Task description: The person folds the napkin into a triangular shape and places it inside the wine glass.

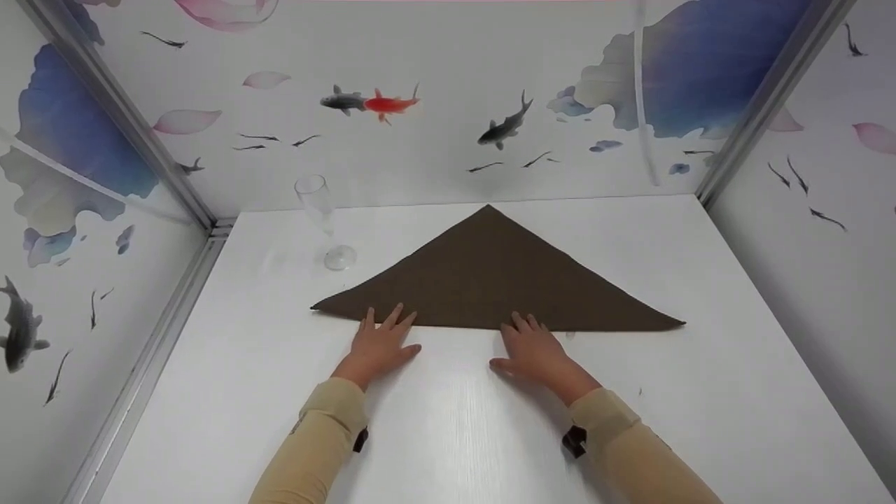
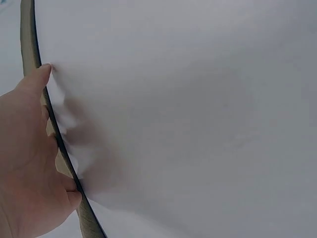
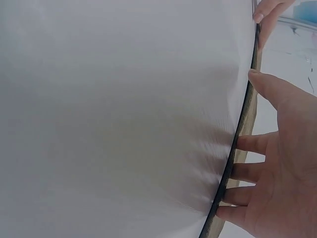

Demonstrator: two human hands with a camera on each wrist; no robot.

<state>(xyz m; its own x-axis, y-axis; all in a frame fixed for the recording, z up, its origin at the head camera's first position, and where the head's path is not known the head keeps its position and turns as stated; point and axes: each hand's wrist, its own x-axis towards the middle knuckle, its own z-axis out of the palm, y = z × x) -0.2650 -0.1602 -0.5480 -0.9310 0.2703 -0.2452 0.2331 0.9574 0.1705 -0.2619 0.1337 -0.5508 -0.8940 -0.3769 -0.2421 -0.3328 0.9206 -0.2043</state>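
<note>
Left hand (image 1: 381,348), right hand (image 1: 533,351) gripping nothing, fingers outstretched on brown cloth (image 1: 490,276), near edge; light, even pressure should keep it straight.

A white table (image 1: 451,427) spans the lower frame. A brown triangular cloth (image 1: 493,280) lies at centre; a clear glass (image 1: 318,203) stands left of centre.

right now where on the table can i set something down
Bare table: back right, between the brown cloth and right wall; front left, outside the left sleeve; between it and the right sleeve. Crowded: the cloth's near edge, where the left hand and right hand rest, and back left by the glass.
</note>
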